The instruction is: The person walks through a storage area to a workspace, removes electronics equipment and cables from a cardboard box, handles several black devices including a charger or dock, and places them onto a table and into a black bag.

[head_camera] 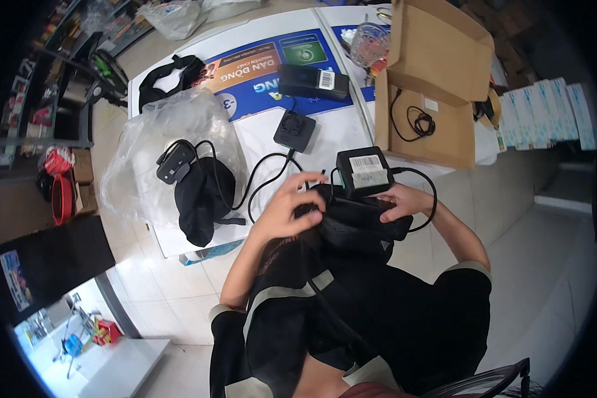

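A black mesh-sided pouch (350, 229) rests against the front of my torso. On its right side my right hand (408, 200) grips the edge, thumb in front and the other fingers partly hidden. Above the pouch sits a black box-shaped device (363, 171) with a barcode label, and a black cable (430, 186) loops from its right side past my right wrist. My left hand (293, 206) is at the pouch's left end, its fingers curled and apart, slightly blurred, with nothing visible held. Whether its fingertips touch the pouch is unclear.
On the white table (258, 139) lie a small vented black device (294, 130), a black labelled box (313, 82), a black strap (169, 74) and a clear plastic bag (144, 144). A camera-like device (176, 161) rests on black fabric (204, 199). An opened cardboard box (428, 144) holds a coiled cable (420, 122).
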Tool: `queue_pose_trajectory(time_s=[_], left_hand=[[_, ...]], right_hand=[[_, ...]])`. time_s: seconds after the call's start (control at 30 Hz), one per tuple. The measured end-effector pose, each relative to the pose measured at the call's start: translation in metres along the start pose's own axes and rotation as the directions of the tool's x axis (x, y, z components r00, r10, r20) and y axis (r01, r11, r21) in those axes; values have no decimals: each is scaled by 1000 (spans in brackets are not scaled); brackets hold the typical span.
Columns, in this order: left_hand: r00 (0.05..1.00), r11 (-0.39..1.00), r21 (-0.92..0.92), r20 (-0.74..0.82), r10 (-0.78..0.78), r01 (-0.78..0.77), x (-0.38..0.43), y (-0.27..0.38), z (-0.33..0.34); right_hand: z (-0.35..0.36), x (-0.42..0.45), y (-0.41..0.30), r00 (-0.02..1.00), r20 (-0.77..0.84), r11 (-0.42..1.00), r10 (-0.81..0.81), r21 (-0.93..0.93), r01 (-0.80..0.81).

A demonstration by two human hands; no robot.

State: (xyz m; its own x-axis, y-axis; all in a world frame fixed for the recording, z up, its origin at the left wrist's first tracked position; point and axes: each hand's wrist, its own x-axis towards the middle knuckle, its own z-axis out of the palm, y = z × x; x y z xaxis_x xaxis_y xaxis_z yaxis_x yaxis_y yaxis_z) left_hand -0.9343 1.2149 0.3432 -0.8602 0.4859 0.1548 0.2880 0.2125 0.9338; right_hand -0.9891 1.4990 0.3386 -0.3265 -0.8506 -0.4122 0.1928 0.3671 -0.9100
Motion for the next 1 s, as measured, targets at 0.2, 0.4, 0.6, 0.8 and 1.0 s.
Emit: queue_pose_trajectory(time_s=[0.2,0.4,0.6,0.8,1.0], left_hand=[[945,743,-628,-40,-326,230,39,-41,29],[955,876,-445,-128,-266,184,66,-43,23],[948,967,-253,-297,-118,41,83,-26,4],[910,467,-882,-141,-389,63,97,53,-5],[899,557,-826,-308,-312,-90,102,67,-8]], right_hand=[[-25,35,2,997,73,992,3,-129,6],[-30,53,10,982,149,985,117,-147,-94],[-49,29,-55,995,47,982,87,-172,-78],[-84,6,-101,972,232,945,-46,-305,118],[-115,-11,-121,974,138,919,-178,-329,215]])
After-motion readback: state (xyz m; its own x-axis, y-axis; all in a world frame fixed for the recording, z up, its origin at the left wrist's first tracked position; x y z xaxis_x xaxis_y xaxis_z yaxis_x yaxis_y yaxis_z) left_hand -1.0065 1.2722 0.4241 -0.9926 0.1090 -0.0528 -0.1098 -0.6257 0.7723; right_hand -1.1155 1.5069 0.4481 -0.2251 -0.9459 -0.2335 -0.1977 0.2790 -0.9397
